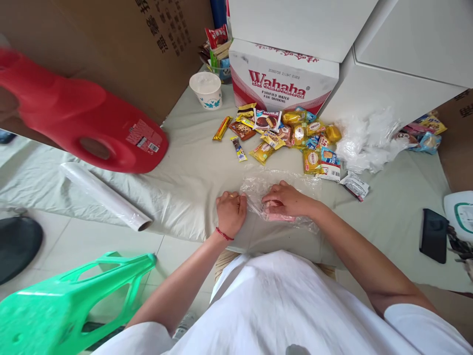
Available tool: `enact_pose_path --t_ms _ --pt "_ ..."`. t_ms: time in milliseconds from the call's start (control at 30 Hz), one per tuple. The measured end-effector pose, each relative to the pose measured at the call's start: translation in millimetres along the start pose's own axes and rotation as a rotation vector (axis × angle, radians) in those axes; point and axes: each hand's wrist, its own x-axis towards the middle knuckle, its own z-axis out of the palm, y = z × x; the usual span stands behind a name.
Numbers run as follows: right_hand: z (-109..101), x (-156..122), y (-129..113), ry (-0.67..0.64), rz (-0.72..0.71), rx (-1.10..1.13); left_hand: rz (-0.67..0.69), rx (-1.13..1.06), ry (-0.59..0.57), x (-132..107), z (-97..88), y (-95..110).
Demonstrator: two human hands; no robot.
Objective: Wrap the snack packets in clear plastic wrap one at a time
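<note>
A sheet or bag of clear plastic film (306,185) lies spread on the cloth in front of me. My left hand (231,214), with a red string bracelet at the wrist, is closed at the film's left edge, the thumb pressed against the fingers. On top of the film is a small pink packet (280,217). My right hand (290,199) curves over this packet with its fingers around it, hiding its upper part. Just beyond the hands lies a loose pile of wrapped snacks (262,153), many in yellow wrappers.
Behind the snacks stands a Wahaba-style water carton (284,79) beside a paper cup (207,91). Crumpled white plastic bags (369,140) lie right. Leftward are a red detergent jug (121,128), a film roll (107,197) and a green stool (74,301). A phone (433,235) lies far right.
</note>
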Motion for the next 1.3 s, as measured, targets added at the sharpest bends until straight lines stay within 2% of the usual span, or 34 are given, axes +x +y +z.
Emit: enact_pose_path --t_ms 167,333,433,500,633,800,867,900,1000,1033,1067,1100,1167,1200,1233,1300 --pt "-8.1 -34.2 -3.1 0.219 -0.011 0.033 -0.026 -0.051 0.003 -0.6 -2.1 0.6" --pt "-6.3 -60.2 -5.6 0.15 0.041 -0.012 -0.02 -0.065 0.035 -0.3 0.4 -1.4" --pt "-3.9 -58.0 0.0 0.149 0.006 0.073 -0.015 -0.067 0.062 -1.0 2.2 -3.1" --pt "-3.0 -54.3 4.7 0.168 0.031 0.135 -0.023 -0.074 0.06 -2.4 2.2 -3.5" --pt "-0.5 -48.0 7.8 0.155 0.152 0.165 -0.063 -0.09 0.044 -5.1 -0.6 -4.4" --pt "4.2 -38.6 1.7 0.135 0.35 0.123 -0.136 -0.125 0.096 -1.9 -5.4 -16.4" --pt "5.5 -34.4 -0.2 0.131 0.386 0.139 -0.154 -0.159 0.161 -3.1 -10.9 -22.2" --pt "6.1 -32.4 -0.8 0.137 0.392 0.138 -0.172 -0.161 0.236 -6.0 -15.1 -23.9" --pt "7.4 -27.4 -1.2 0.168 0.381 0.095 -0.241 -0.067 0.571 -26.5 -30.2 -19.9" --pt "7.9 -26.2 -1.0 0.176 0.375 0.083 -0.202 -0.036 0.636 -36.0 -34.3 -14.9" --pt "8.6 -25.4 -0.5 0.18 0.373 0.075 -0.095 -0.034 0.641 -45.3 -37.0 -7.8" --pt "9.3 -24.9 0.0 0.183 0.371 0.073 0.066 -0.062 0.583 -53.4 -37.9 1.0" --pt "11.4 -25.1 1.4 0.19 0.364 0.079 0.439 -0.159 0.337 -61.9 -33.5 22.4" --pt "12.6 -25.8 2.1 0.196 0.357 0.086 0.556 -0.186 0.21 -61.4 -28.5 33.4" --pt "13.7 -26.8 2.8 0.204 0.343 0.097 0.608 -0.182 0.115 -57.8 -22.2 43.6" --pt "14.9 -29.3 4.5 0.226 0.307 0.121 0.575 -0.102 0.016 -44.6 -8.2 58.6"
